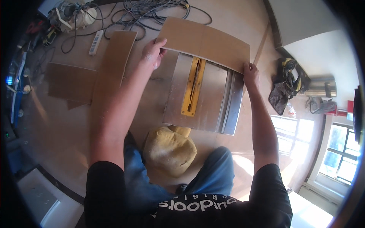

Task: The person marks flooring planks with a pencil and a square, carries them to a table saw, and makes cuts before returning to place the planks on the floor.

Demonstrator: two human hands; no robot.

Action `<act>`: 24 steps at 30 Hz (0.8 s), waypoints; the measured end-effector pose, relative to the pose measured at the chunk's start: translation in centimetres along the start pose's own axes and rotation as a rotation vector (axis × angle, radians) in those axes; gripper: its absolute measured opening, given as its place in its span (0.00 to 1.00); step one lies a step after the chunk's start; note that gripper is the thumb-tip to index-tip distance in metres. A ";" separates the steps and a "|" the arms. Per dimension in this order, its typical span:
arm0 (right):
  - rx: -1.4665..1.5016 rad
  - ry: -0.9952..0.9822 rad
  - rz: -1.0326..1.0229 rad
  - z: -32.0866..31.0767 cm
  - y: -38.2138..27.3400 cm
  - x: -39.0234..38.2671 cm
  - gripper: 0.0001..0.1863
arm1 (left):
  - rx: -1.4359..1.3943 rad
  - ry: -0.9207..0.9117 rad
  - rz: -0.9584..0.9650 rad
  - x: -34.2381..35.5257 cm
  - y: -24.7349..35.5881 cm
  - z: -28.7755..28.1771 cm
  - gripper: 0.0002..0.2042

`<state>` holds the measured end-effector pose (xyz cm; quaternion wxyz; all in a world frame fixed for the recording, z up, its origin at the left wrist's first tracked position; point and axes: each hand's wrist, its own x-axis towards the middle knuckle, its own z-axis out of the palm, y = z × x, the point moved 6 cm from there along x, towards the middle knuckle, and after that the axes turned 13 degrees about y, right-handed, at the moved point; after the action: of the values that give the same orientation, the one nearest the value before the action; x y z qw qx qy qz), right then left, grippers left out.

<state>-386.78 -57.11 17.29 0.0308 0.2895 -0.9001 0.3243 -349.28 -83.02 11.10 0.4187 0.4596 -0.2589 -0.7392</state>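
Note:
A brown rectangular board (203, 40), thin with a pale edge, spans between my two hands over the far end of a table saw. My left hand (154, 54) grips its near left corner, thumb on top. At the near right corner, my right hand (251, 75) is closed on the board. Below it lies the saw's metal top (175, 95), with a yellow slotted insert (189, 108) along the middle and a grey rail (229, 110) on its right side. The board hides the far end of the saw; whether it rests on the top I cannot tell.
More brown boards (114, 57) lie on the floor at left, near a white power strip (96, 42). Tangled black cables (152, 15) spread at the far side. A yellow lumpy bag (170, 151) sits between my knees. A dark bag (283, 85) lies at right, near the wall.

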 end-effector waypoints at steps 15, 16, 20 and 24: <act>0.020 0.161 -0.041 -1.5 0.9 -2.9 0.25 | -0.028 0.030 -0.147 -5.1 -4.2 2.7 0.13; 0.032 0.169 -0.063 -1.5 0.9 -2.9 0.25 | -0.044 0.023 -0.140 -5.2 -4.2 2.7 0.13; -0.011 0.201 -0.071 -1.2 1.2 -3.0 0.23 | -0.053 0.004 -0.170 -5.2 -4.6 1.9 0.14; -0.004 0.241 -0.077 -1.4 1.5 -3.1 0.23 | -0.078 0.009 -0.161 -5.5 -4.6 2.0 0.13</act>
<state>-385.18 -53.78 16.83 0.1518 0.2826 -0.8786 0.3537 -351.58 -75.90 11.03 0.3767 0.4656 -0.1903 -0.7779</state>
